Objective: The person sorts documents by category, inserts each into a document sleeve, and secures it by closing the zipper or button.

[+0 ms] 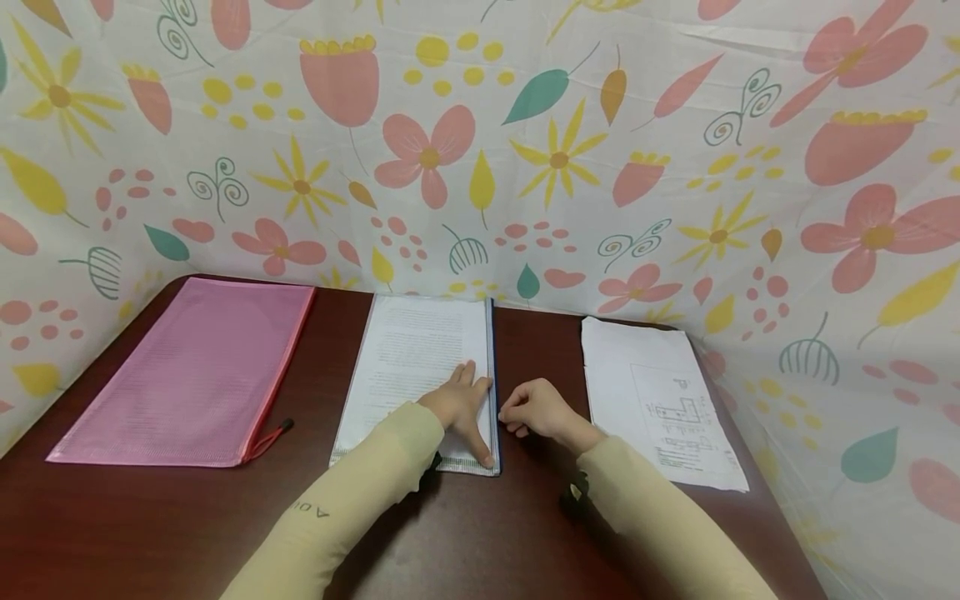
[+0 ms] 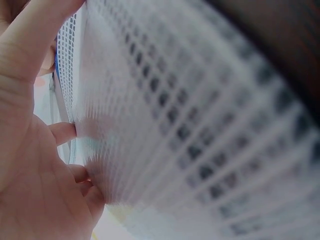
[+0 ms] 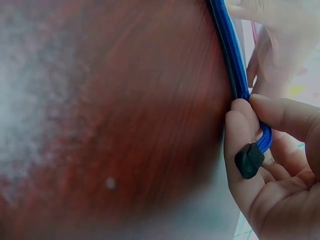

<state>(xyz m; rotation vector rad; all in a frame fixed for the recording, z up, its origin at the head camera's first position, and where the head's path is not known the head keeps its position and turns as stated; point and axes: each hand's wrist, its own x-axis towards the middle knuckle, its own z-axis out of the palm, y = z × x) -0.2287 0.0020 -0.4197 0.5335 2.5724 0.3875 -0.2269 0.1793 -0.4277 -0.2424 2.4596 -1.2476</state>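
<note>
A clear mesh zipper pouch (image 1: 459,467) with printed sheets inside lies flat in the middle of the table, its blue zipper (image 1: 492,342) along the right edge. My left hand (image 1: 459,408) rests on the pouch's right part with fingers spread, thumb near the lower right corner. Just right of that edge, my right hand (image 1: 546,410) pinches the zipper pull between thumb and forefinger. In the right wrist view a blue cord (image 3: 265,137) with a black end (image 3: 249,160) hangs by the curled fingers. The slider itself is hidden by the fingertips.
A pink zipper pouch (image 1: 187,367) with papers inside lies at the left, its red cord (image 1: 270,437) sticking out. Loose printed sheets (image 1: 637,392) lie at the right. A flower-patterned cloth (image 1: 480,150) rises behind the dark brown table (image 1: 480,542).
</note>
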